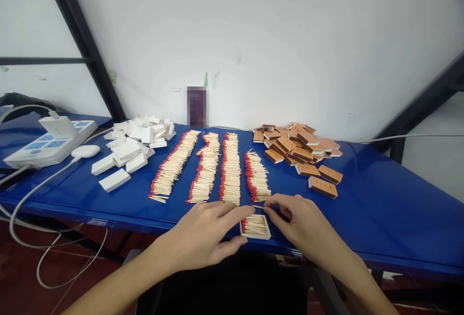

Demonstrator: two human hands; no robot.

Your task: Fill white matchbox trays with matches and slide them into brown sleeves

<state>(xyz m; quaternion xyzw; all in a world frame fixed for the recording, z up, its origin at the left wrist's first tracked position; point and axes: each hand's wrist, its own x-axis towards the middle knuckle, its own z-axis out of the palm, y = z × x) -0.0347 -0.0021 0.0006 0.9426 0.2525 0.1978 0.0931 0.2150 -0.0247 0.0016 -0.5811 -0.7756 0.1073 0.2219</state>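
A small white matchbox tray (pixel 268 236), partly filled with red-headed matches, lies at the table's front edge. My left hand (pixel 206 235) grips the tray from the left, thumb at its near side and index finger at its far side. Just beyond the tray, my right hand (pixel 299 218) pinches a single match (pixel 258 207) between thumb and index finger, its red head pointing left. Behind my hands stretch long rows of matches: a left row (pixel 174 165), two middle rows (pixel 205 167) (pixel 230 170) and a shorter right row (pixel 256 177).
White inner trays (pixel 126 150) are heaped at the left, and orange-brown matchbox sleeves (pixel 290 141) at the right. A power strip (pixel 47 148) with a white plug and cables sits at the far left of the blue table (pixel 391 199). A white wall (pixel 271 39) rises behind.
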